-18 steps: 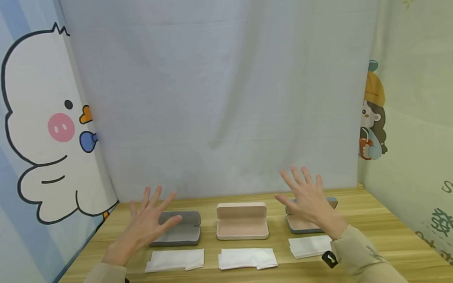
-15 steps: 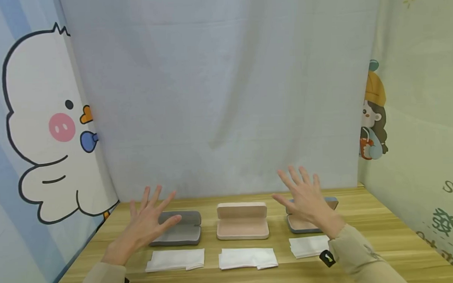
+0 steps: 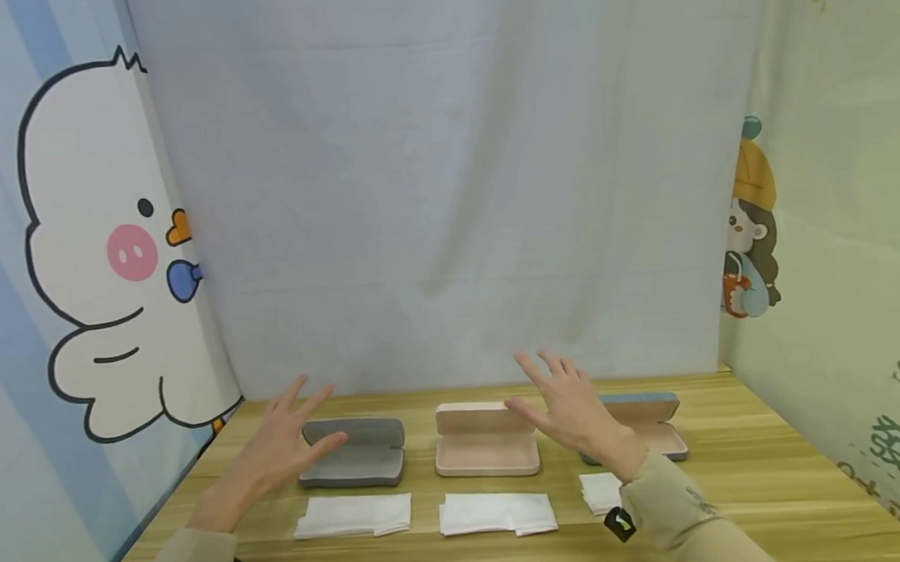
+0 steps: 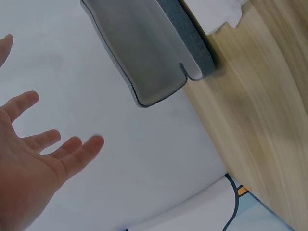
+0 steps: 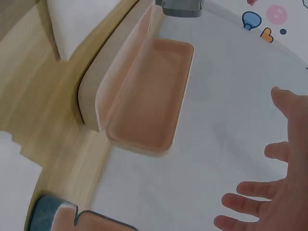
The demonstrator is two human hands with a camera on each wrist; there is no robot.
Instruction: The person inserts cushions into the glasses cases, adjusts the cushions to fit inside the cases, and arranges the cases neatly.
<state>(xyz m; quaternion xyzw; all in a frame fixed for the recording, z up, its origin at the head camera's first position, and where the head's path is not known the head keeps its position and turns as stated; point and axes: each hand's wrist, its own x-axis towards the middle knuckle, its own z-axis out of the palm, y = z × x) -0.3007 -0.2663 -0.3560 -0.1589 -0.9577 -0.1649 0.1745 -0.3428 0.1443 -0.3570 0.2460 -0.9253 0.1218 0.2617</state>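
Three glasses cases stand in a row on the table with their lids up: a grey one (image 3: 352, 466), a pale pink one (image 3: 488, 457) and a blue one (image 3: 667, 440) with a pinkish lining. My left hand (image 3: 273, 448) hovers by the grey case, fingers apart and holding nothing. Between the pink and blue cases my right hand (image 3: 573, 409) is raised, also holding nothing and hiding part of the blue case. A folded white cloth lies before each case: left cloth (image 3: 354, 516), middle cloth (image 3: 498, 513) and right cloth (image 3: 599, 492), the last partly behind my right sleeve.
The wooden table (image 3: 754, 469) ends at a pale hanging sheet (image 3: 447, 190) behind the cases. Printed curtains border both sides, with a cartoon duck (image 3: 83, 203) on the left. A black wrist device (image 3: 620, 523) shows under my right forearm.
My right hand has moved left from in front of the blue case, uncovering more of it. The fingers of both hands are less spread. The cases and cloths keep their places.
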